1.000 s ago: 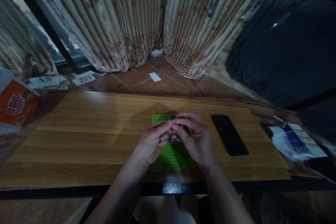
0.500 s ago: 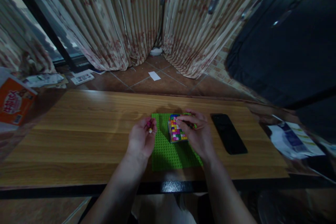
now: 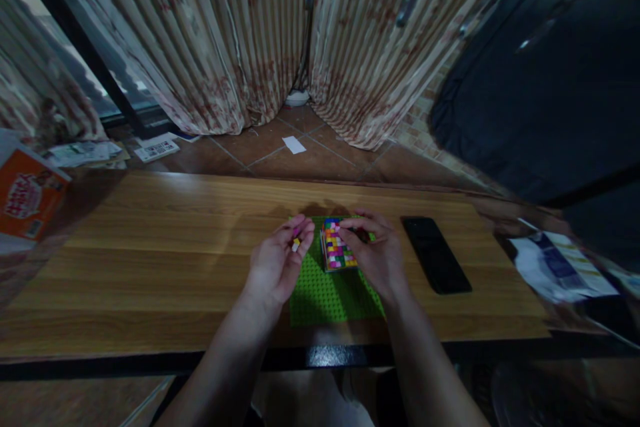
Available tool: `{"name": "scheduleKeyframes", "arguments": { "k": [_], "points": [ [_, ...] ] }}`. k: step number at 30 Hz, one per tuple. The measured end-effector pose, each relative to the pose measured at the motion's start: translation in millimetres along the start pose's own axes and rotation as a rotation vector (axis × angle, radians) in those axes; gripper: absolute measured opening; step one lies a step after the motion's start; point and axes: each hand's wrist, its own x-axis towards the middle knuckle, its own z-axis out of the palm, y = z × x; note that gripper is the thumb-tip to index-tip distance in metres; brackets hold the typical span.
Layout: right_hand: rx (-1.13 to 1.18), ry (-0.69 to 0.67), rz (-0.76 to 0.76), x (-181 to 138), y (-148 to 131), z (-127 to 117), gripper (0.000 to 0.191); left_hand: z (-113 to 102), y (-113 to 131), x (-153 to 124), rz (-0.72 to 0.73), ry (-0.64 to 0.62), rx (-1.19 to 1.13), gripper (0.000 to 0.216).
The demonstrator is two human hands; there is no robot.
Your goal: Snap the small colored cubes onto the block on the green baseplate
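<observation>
Back toward the brick block moves the left hand pinching small bricks; right hand grips it

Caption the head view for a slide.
Right hand steadies a multicoloured brick block on a green baseplate; left hand pinches small bricks.

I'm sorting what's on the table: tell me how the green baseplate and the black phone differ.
The green baseplate is bright, studded and roughly square; the black phone is dark, smooth and narrow. The baseplate carries a multicoloured brick block steadied by the right hand; the phone lies untouched, bare. Both lie flat on the wooden table.
</observation>
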Motion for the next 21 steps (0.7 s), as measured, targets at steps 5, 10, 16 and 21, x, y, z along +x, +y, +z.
{"name": "scheduleKeyframes", "arguments": {
  "k": [5,10,16,21],
  "points": [
    [0.015,0.014,-0.007,1,-2,-4,0.015,0,1,-1,-0.022,-0.026,0.016,0.024],
    [-0.043,0.013,-0.063,5,-8,-7,0.022,-2,0,0,-0.033,-0.088,0.049,0.028],
    [-0.109,-0.023,-0.078,7,-13,-3,0.025,-1,-2,-1,-0.057,-0.130,0.082,0.031],
    [-0.132,-0.051,-0.049,7,-14,-2,0.023,-1,-2,-2,-0.061,-0.145,0.076,0.029]
  ]
}}
